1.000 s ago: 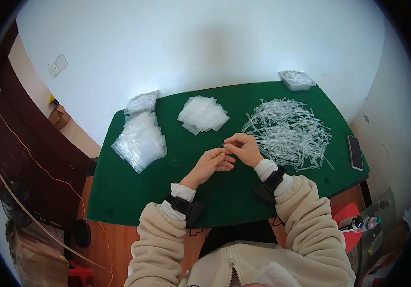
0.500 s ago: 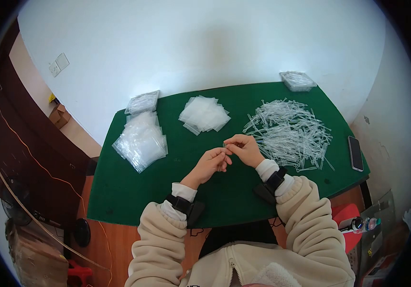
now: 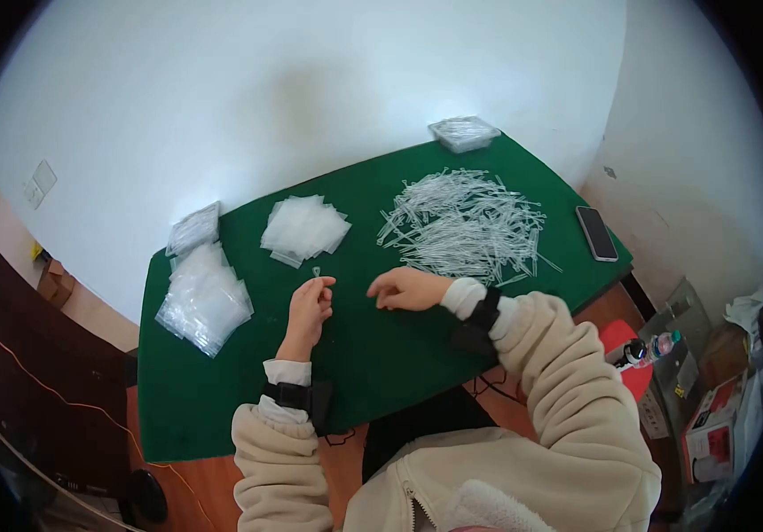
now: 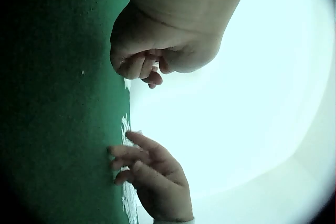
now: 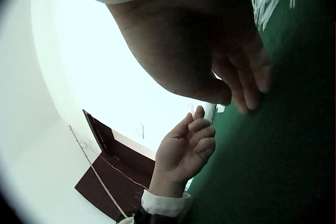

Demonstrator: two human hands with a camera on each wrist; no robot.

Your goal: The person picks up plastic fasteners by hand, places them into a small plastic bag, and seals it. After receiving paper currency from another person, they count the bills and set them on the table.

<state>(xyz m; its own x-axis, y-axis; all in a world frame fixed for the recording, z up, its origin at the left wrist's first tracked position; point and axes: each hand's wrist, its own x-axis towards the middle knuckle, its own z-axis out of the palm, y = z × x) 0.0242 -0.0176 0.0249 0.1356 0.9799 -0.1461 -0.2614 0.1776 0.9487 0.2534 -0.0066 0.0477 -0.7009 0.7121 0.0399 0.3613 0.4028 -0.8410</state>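
Note:
My left hand (image 3: 309, 310) is above the green table with its fingers curled. Between thumb and forefinger it grips clear plastic sticks, and a small clear end (image 3: 317, 270) pokes out above the knuckles. How many sticks it holds I cannot tell. My right hand (image 3: 410, 290) hovers with loosely bent fingers at the near left edge of a big pile of clear looped plastic sticks (image 3: 479, 226). In the right wrist view the right hand's fingers (image 5: 244, 85) point down toward the cloth and hold nothing.
Clear plastic bags lie in a middle heap (image 3: 306, 230) and a left heap (image 3: 204, 297). Filled clear boxes stand at the back left (image 3: 193, 229) and back right (image 3: 464, 133). A phone (image 3: 596, 234) lies near the right edge of the green table (image 3: 364, 381).
My hands, together before, have come apart. The left stays curled round the sticks; the right has let go and is nearer the pile. The head view has swung right.

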